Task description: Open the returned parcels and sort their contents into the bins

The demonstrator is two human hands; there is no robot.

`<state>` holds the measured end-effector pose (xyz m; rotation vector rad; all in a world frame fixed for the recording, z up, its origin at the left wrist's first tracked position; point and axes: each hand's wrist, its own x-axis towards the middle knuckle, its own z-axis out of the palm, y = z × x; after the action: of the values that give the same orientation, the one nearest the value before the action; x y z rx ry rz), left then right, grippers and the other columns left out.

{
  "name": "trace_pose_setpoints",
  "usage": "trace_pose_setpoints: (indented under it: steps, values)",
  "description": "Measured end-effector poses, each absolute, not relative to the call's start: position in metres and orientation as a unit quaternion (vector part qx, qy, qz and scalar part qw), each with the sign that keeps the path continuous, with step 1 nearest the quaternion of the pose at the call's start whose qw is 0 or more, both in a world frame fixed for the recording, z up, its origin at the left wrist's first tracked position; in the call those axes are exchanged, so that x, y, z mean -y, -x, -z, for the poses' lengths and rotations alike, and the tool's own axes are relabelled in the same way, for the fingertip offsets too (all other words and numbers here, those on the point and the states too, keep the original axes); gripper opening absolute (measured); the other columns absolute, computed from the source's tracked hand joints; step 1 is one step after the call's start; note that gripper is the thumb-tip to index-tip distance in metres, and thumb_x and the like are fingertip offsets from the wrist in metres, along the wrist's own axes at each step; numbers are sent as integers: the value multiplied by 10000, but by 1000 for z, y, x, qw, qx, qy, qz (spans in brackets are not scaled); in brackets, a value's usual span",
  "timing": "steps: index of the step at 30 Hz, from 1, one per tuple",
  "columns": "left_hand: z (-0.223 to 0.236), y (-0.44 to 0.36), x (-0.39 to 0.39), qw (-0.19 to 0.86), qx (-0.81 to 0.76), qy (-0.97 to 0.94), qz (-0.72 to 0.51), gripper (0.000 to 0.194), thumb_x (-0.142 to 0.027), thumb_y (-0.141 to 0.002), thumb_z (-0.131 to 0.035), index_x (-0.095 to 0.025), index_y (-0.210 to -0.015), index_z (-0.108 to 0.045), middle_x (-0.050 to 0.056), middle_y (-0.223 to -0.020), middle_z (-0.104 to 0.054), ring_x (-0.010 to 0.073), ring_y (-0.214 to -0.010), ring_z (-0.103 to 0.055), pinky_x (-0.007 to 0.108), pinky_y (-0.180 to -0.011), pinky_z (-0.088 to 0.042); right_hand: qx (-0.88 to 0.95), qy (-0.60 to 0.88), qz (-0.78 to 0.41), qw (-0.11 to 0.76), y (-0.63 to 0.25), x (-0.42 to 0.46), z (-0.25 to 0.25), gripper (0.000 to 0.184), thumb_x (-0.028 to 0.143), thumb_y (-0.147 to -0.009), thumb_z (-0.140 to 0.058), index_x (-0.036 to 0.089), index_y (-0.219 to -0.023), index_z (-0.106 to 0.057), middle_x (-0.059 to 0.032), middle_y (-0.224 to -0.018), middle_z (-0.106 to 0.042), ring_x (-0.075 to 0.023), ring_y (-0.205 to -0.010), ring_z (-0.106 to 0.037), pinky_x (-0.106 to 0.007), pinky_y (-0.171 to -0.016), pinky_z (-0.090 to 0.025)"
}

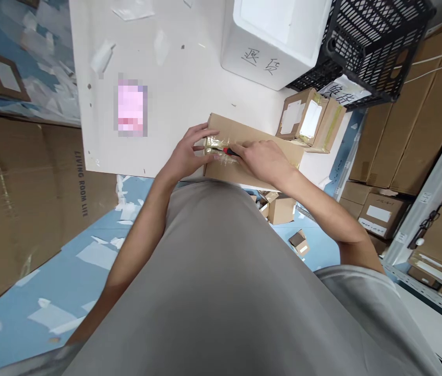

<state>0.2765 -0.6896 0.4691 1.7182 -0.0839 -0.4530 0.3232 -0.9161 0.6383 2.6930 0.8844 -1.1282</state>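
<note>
White table [183,89]; left hand [184,155] splayed, right hand [264,161] clasping tool [227,151].

Bright, even light, shadows soft; glints on tape [221,141], coarse pixelation over one patch [131,107] of white tabletop [181,73], wide-angle stretch toward edges.

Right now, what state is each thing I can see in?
Long cardboard box: lying flat, taped; cut or uncut unclear.
Red-and-black tool: held, tip at the tape.
Left hand: open, resting on the box end.
Right hand: closed around the tool.
White bin: upright, open.
Black crate: open.
Labelled small box: closed.
Pink item: blurred, state unclear.
Blue floor: littered with paper scraps.
</note>
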Motion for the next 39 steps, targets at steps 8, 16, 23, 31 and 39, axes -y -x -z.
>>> trace_pose_setpoints:
  steps: [8, 16, 23, 31, 39]
  values:
    - [-474, -276, 688, 627, 25, -752, 201, 779, -644, -897, -928, -376, -1592, -703, 93, -1803, -486, 397, -1632, -532, 608, -1295, -567, -312, -881, 353, 52, -319, 917, -628, 443, 300, -1232, -370, 138, -1535, -649, -236, -1267, -827, -346, -1076, -788, -384, -856, -494]
    - [-478, -280, 687, 608, 11, -766, 208, 808, -664, -870, -938, -343, -1578, -720, 115, -1782, -507, 403, -1588, -573, 603, -1282, -574, -282, -892, 347, 63, -303, 908, -630, 417, 186, -1185, -389, 84, -1453, -692, -296, -1265, -817, -373, -1115, -798, -401, -863, -527]
    - [-483, -283, 687, 605, 11, -769, 208, 812, -682, -860, -927, -341, -1569, -724, 100, -1785, -529, 401, -1569, -590, 598, -1252, -597, -186, -885, 394, 167, -290, 996, -655, 375, 31, -1097, -485, 57, -1277, -812, -289, -1146, -851, -379, -1094, -843, -375, -799, -522]
    - [-495, -274, 692, 602, -43, -774, 193, 739, -631, -844, -927, -326, -1484, -718, 108, -1692, -635, 388, -1514, -640, 565, -1190, -639, -195, -885, 390, 161, -276, 1087, -645, 521, 93, -1158, -387, 196, -1617, -610, -228, -1405, -781, -318, -1077, -828, -358, -783, -431]
    - [-501, -270, 711, 432, -110, -895, -7, 432, -556, -1039, -760, -259, -1323, -626, 192, -1557, -614, 421, -1636, -500, 667, -1353, -444, -249, -899, 350, 82, -279, 1036, -629, 475, 175, -1217, -340, 166, -1628, -578, -265, -1411, -739, -301, -1079, -798, -349, -774, -385]
